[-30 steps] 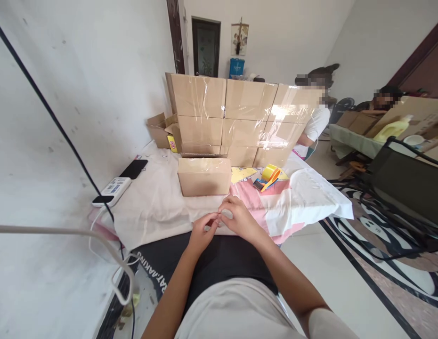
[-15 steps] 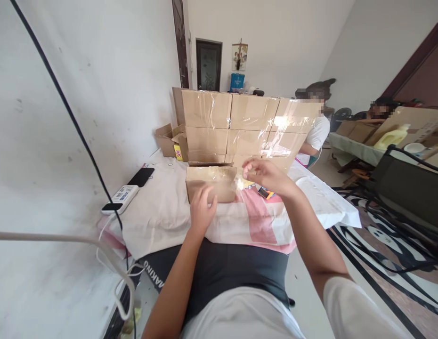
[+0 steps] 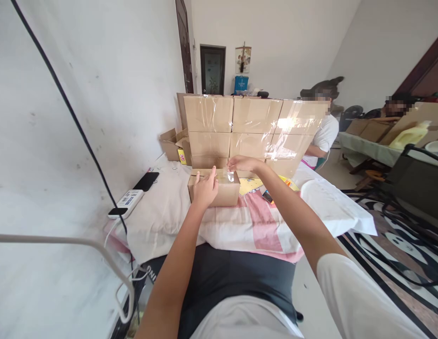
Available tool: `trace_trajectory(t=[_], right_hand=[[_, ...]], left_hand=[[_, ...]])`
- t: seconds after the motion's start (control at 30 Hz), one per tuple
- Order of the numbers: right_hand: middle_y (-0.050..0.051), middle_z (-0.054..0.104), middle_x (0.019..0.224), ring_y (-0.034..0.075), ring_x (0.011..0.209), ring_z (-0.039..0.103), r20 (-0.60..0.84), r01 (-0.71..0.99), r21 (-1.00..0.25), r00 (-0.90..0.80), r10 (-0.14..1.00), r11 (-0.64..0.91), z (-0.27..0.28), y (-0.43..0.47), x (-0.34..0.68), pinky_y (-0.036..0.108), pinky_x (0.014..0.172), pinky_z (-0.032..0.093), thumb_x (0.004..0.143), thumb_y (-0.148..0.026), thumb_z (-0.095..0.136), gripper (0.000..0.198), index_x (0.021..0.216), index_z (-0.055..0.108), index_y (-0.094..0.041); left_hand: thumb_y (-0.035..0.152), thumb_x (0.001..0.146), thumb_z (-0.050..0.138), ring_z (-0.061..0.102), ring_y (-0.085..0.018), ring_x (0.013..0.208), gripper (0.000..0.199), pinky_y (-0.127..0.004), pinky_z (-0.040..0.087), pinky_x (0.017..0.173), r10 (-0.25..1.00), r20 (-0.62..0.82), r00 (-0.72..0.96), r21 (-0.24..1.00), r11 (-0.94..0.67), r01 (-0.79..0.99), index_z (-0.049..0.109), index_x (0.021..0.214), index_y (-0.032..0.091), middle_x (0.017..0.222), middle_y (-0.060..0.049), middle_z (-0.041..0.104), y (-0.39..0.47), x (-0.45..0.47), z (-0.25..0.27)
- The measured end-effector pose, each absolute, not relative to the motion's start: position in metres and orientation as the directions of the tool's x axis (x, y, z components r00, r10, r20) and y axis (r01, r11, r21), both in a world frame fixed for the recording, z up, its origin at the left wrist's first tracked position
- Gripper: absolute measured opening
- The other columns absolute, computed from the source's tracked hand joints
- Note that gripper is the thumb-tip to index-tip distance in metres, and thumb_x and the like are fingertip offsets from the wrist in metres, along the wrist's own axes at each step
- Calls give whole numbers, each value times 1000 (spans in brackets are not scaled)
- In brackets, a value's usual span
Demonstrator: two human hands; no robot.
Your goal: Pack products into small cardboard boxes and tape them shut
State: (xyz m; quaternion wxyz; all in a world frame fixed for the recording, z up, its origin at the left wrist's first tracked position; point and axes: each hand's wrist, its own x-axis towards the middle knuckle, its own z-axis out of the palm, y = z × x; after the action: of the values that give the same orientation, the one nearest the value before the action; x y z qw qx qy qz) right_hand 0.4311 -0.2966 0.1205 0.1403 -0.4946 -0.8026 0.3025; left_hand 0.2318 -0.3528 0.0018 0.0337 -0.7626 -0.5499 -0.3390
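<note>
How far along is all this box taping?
Done: a stacked wall of brown cardboard boxes wrapped in shiny clear tape. In hand: the left hand steadies a small brown cardboard box while the right hand presses clear tape on its top. Left: open cardboard boxes beside the wall.

A small taped brown cardboard box (image 3: 214, 187) sits on the cloth-covered tabletop (image 3: 162, 212), just in front of a stacked wall of taped brown cardboard boxes (image 3: 250, 129). The left hand (image 3: 205, 188) rests on the small box's front left, the right hand (image 3: 242, 164) above its right end. Left of it lie a black phone (image 3: 145, 181) and a white power strip (image 3: 126, 203).
</note>
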Motion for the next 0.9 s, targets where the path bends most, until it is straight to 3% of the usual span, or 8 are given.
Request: trace_trajectory(t=[0.13, 0.27, 0.4, 0.5, 0.63, 0.8, 0.9], right_hand=[[7, 71, 82, 19, 81, 63, -79, 754, -588, -413, 907, 292, 95, -262, 415, 27, 76, 48, 74, -13, 70, 5, 71, 66, -14], [6, 72, 83, 18, 78, 63, -57, 745, -598, -409, 911, 297, 78, -254, 419, 25, 71, 48, 76, -13, 69, 4, 74, 67, -14], [6, 71, 83, 18, 81, 65, 11, 708, -614, -434, 901, 349, 69, -252, 426, 26, 76, 50, 77, -12, 67, 3, 76, 69, -14], [10, 69, 100, 22, 104, 63, 153, 662, -610, -439, 885, 434, 65, -251, 427, 31, 95, 48, 76, -7, 63, 9, 74, 69, -15], [12, 57, 128, 24, 132, 48, 352, 592, -591, -422, 835, 548, 70, -262, 432, 37, 113, 36, 81, -14, 61, 7, 79, 68, -16], [10, 56, 126, 23, 120, 55, 577, 387, -635, -338, 744, 668, 113, -301, 454, 41, 106, 42, 90, -33, 58, 16, 87, 64, -18], [8, 59, 127, 21, 114, 57, 544, 336, -662, -399, 738, 670, 141, -318, 458, 38, 103, 43, 89, -33, 60, 15, 88, 64, -19]], left_hand=[[24, 101, 36, 64, -18, 123, 57, -48, 14, 129, 807, 566, 168, 324, -405, 855, 32, 158, 24, 131, -3, 71, -360, 231, 0], [23, 101, 34, 67, -19, 118, 55, -49, 17, 128, 796, 575, 188, 285, -410, 866, 36, 156, 26, 130, -3, 72, -362, 232, 1], [41, 101, 44, 66, -25, 120, 56, -56, 15, 126, 783, 583, 217, 228, -413, 882, 39, 155, 30, 131, -6, 70, -361, 237, 1], [54, 95, 53, 64, -29, 123, 63, -58, 15, 126, 788, 576, 218, 206, -398, 894, 43, 153, 30, 132, -8, 69, -360, 240, 0], [57, 94, 53, 64, -29, 121, 63, -56, 17, 125, 796, 568, 208, 208, -383, 900, 46, 151, 30, 130, -8, 70, -358, 240, -1], [57, 95, 52, 65, -30, 119, 64, -55, 19, 125, 791, 576, 209, 192, -379, 905, 47, 150, 27, 127, -10, 71, -357, 240, -4], [58, 95, 51, 64, -29, 121, 66, -53, 18, 126, 788, 580, 207, 188, -377, 907, 45, 152, 27, 129, -10, 71, -357, 241, -5]])
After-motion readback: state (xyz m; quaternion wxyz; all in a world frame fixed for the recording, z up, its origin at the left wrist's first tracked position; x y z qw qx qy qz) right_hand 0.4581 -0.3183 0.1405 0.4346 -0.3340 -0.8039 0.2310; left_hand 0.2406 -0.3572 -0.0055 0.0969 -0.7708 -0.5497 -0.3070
